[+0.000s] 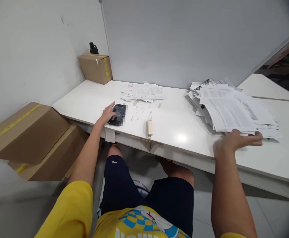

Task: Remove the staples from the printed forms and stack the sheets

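Basically, the L hand (107, 114) is at the black device (117, 114) on the white table (171, 114), near the front edge, L of centre. Thumb & an outstretched finger are spread apart, thumb over the device's face; the other fingers are mostly hidden, so can't tell how firm the contact is. Device's R edge is lost in blocky pixels, & any markings on its face are too small to read.

R hand (240, 140) is at the near edge of the big paper pile (230, 109), fingers pointing R. Palm side is mostly out of sight; can't tell if it's pinching any sheets. Print on the top sheets is illegible, lower layers mostly covered.

Btw the two: a cream stapler (149, 128) near the front edge, w/ a small paper pile (144, 92) farther back, its text also unreadable. Dark smudges (141, 110) on the tabletop are unclear.

Far L corner: cardboard box (94, 67), w/ a black object (93, 48) partly hidden behind it, ID uncertain. More boxes (27, 130) at L, cut off by the frame. Far R bkgd is dark, hard to make out.
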A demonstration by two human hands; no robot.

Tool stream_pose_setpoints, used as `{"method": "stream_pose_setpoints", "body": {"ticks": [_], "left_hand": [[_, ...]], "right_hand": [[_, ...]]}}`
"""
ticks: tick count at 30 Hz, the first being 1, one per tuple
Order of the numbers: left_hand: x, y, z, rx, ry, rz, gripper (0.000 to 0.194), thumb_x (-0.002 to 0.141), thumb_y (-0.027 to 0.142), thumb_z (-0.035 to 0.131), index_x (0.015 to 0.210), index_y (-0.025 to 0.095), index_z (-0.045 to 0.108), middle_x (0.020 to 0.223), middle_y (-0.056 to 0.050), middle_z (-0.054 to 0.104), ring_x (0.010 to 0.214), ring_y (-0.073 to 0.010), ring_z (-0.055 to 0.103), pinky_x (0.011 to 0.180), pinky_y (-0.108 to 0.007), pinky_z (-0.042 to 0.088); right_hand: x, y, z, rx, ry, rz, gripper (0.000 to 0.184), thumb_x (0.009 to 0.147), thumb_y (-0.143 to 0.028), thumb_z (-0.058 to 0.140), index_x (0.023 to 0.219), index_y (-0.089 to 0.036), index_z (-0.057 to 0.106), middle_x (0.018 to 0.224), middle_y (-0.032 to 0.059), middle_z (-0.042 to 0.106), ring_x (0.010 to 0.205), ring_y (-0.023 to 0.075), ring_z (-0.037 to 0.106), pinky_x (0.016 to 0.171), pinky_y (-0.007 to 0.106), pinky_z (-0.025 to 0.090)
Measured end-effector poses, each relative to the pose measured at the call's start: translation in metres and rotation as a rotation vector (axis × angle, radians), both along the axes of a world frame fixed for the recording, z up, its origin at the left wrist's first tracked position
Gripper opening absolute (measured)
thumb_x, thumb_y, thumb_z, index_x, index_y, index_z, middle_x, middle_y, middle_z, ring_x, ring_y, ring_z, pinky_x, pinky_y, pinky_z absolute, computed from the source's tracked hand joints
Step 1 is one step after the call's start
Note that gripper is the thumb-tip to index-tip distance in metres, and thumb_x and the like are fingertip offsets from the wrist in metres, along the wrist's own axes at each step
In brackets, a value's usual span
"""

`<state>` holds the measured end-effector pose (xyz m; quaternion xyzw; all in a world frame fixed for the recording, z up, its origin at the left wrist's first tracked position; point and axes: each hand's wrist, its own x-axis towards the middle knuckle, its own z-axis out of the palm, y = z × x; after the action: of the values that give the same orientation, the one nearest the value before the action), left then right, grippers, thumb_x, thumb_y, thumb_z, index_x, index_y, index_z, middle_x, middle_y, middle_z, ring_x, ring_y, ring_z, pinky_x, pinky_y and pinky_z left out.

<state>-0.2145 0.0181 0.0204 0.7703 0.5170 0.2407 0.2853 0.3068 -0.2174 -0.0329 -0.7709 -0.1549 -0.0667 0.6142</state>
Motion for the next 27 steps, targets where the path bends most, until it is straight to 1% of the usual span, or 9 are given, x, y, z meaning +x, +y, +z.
{"method": "stream_pose_setpoints", "body": {"ticks": [3, 6, 10, 14, 17, 20, 22, 26, 27], "left_hand": [[0.003, 0.0, 0.0, 0.004, -0.052, 0.033, 0.08, 0.085, 0.037, 0.052, 0.162, 0.029, 0.034, 0.162, -0.006, 0.044, 0.151, -0.0294, 0.038, 0.123, -0.044, 0.035], [0.005, 0.002, -0.002, 0.015, -0.152, 0.084, 0.062, 0.097, 0.04, 0.04, 0.157, 0.025, 0.043, 0.155, -0.009, 0.054, 0.144, -0.0252, 0.049, 0.119, -0.041, 0.04], [0.006, 0.001, -0.005, -0.006, -0.192, 0.081, 0.059, 0.1, 0.043, 0.036, 0.153, 0.021, 0.048, 0.152, -0.01, 0.057, 0.14, -0.0242, 0.054, 0.116, -0.037, 0.043], [0.006, -0.002, -0.002, 0.002, -0.123, 0.075, 0.057, 0.098, 0.046, 0.038, 0.15, 0.027, 0.053, 0.156, -0.006, 0.053, 0.145, -0.026, 0.047, 0.119, -0.039, 0.041], [0.007, -0.005, 0.0, 0.047, -0.113, 0.043, 0.045, 0.096, 0.043, 0.041, 0.132, 0.029, 0.065, 0.159, -0.003, 0.049, 0.149, -0.0272, 0.04, 0.122, -0.045, 0.036], [0.006, -0.008, 0.001, 0.077, -0.144, -0.008, 0.036, 0.093, 0.037, 0.043, 0.117, 0.029, 0.069, 0.161, -0.001, 0.045, 0.152, -0.0273, 0.036, 0.124, -0.046, 0.033], [0.004, -0.01, 0.002, 0.078, -0.155, -0.039, 0.038, 0.087, 0.031, 0.046, 0.119, 0.03, 0.067, 0.162, -0.001, 0.044, 0.152, -0.0282, 0.036, 0.123, -0.048, 0.034], [0.0, -0.014, 0.006, 0.035, -0.096, -0.129, 0.063, 0.075, 0.027, 0.05, 0.138, 0.029, 0.055, 0.167, -0.001, 0.035, 0.155, -0.0311, 0.028, 0.123, -0.05, 0.034], [-0.001, -0.014, 0.007, 0.024, -0.075, -0.149, 0.068, 0.075, 0.027, 0.05, 0.143, 0.029, 0.051, 0.169, -0.002, 0.032, 0.157, -0.0314, 0.025, 0.124, -0.05, 0.033]], "right_hand": [[-0.004, 0.003, 0.008, 0.094, 0.195, -0.219, 0.06, 0.066, 0.004, 0.039, 0.121, -0.019, 0.031, 0.129, 0.0155, 0.025, 0.125, 0.0181, 0.047, 0.108, 0.035, 0.04], [-0.006, 0.004, 0.009, 0.127, 0.206, -0.226, 0.057, 0.065, 0.006, 0.039, 0.114, -0.024, 0.034, 0.131, 0.0131, 0.031, 0.119, 0.015, 0.052, 0.106, 0.033, 0.043], [-0.003, 0.002, 0.006, 0.132, 0.226, -0.258, 0.05, 0.068, 0.0, 0.045, 0.11, -0.026, 0.036, 0.132, 0.013, 0.034, 0.117, 0.0169, 0.054, 0.105, 0.04, 0.045], [-0.003, -0.002, 0.006, 0.131, 0.22, -0.282, 0.044, 0.069, -0.008, 0.051, 0.106, -0.029, 0.038, 0.129, 0.0121, 0.037, 0.119, 0.0203, 0.053, 0.109, 0.049, 0.042], [-0.004, -0.005, 0.006, 0.161, 0.213, -0.255, 0.043, 0.069, -0.013, 0.053, 0.106, -0.03, 0.039, 0.131, 0.0121, 0.037, 0.122, 0.0211, 0.05, 0.111, 0.052, 0.039], [-0.003, -0.007, 0.004, 0.202, 0.209, -0.231, 0.039, 0.07, -0.016, 0.054, 0.102, -0.031, 0.039, 0.133, 0.0122, 0.038, 0.122, 0.0217, 0.05, 0.111, 0.053, 0.038], [-0.001, -0.008, 0.001, 0.216, 0.203, -0.225, 0.036, 0.07, -0.017, 0.054, 0.101, -0.031, 0.039, 0.135, 0.0128, 0.038, 0.121, 0.022, 0.05, 0.111, 0.053, 0.038], [0.002, -0.01, -0.002, 0.181, 0.192, -0.209, 0.032, 0.077, -0.02, 0.049, 0.105, -0.031, 0.038, 0.138, 0.0134, 0.035, 0.123, 0.0227, 0.049, 0.114, 0.055, 0.036], [0.003, -0.011, -0.003, 0.136, 0.174, -0.149, 0.032, 0.08, -0.021, 0.046, 0.109, -0.031, 0.036, 0.14, 0.0138, 0.033, 0.127, 0.0235, 0.047, 0.115, 0.057, 0.035]]}}
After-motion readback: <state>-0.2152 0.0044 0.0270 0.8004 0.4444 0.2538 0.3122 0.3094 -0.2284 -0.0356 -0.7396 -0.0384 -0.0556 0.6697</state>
